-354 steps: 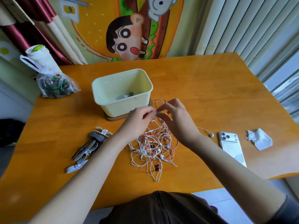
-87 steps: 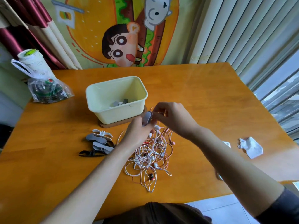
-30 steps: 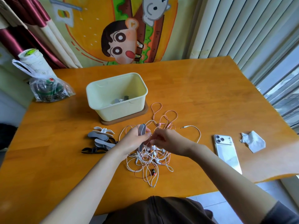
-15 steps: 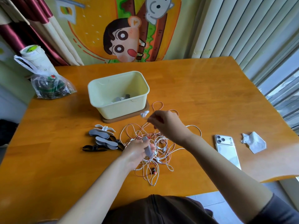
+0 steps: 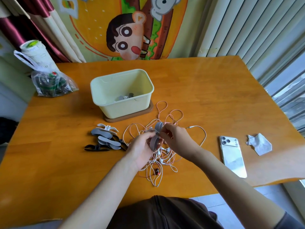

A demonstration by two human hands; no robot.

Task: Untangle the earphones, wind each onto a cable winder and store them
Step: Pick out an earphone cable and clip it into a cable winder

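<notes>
Returned to the winder (image 5: 156, 138), right hand (image 5: 177, 140) fingers pinch earphone cable (image 5: 205, 135); left hand (image 5: 141, 150) fingers grip the winder.

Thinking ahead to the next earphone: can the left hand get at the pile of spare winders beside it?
Probably yes, once it lets go. The left hand grips a grey winder, but the spare winders lie in the open just to its left, with nothing standing between them.

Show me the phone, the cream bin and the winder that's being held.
phone (image 5: 233, 157), head view, middle of its back.
cream bin (image 5: 127, 109), head view, front wall.
grey cable winder (image 5: 159, 126), head view, upper lobe.
</notes>
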